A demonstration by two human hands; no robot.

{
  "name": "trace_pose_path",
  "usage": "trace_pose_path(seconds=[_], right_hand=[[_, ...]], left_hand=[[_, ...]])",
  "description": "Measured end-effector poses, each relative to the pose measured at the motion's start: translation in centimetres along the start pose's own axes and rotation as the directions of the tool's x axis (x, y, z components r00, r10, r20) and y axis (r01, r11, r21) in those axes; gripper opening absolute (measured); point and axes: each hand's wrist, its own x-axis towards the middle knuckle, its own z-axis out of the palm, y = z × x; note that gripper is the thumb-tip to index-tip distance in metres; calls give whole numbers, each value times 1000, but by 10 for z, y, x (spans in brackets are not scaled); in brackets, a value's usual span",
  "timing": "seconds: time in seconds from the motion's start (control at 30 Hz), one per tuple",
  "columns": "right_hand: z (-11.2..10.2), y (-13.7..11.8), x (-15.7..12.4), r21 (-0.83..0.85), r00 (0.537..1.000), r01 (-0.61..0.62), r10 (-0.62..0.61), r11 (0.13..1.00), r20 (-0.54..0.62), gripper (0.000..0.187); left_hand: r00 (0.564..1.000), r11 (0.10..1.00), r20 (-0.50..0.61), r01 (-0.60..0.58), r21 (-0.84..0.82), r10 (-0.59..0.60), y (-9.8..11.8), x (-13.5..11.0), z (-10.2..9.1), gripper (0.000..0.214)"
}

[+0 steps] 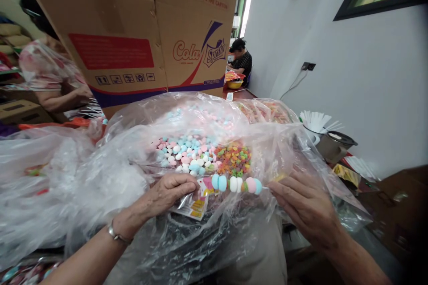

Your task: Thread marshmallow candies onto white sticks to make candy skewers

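A candy skewer (236,184) lies sideways between my hands, threaded with blue, white and pink marshmallow-like pieces and small coloured rings. My right hand (304,200) pinches the bare white stick end at its right. On the other side, my left hand (175,189) is closed on a small clear printed wrapper (195,205), by the skewer's left end, which is partly inside or behind it. Just beyond are a pile of pastel marshmallow candies (187,151) and a heap of coloured ring gummies (234,158), both on clear plastic sheeting (127,164).
A tall cardboard carton (130,18) stands behind the candy. At right are a grey pitcher (334,147) and a bundle of white sticks (316,121). One person (55,67) works at left, another (242,60) sits farther back near a yellow basin (234,84).
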Motion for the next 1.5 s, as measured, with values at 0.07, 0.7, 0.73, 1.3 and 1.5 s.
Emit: trace_pose_path(seconds=[0.07,0.7,0.73,1.3,1.5], right_hand=[[-1,-3,3,-9,999,23,-23,1000,23,18],[-1,-4,13,9,999,9,-9,1000,46,19],[-2,-4,14,14,999,22,-23,1000,40,19],[1,-1,18,61,996,40,-45,997,82,19],[-2,0,17,72,997,17,-23,997,76,17]], left_hand=[[1000,999,19,-12,30,11,1,1,0,34],[999,988,49,-11,155,4,11,4,-11,37],[999,987,48,-8,159,1,13,4,-12,37],[992,997,125,18,81,-28,15,3,-15,33],[997,998,61,48,37,-50,11,0,-17,31]])
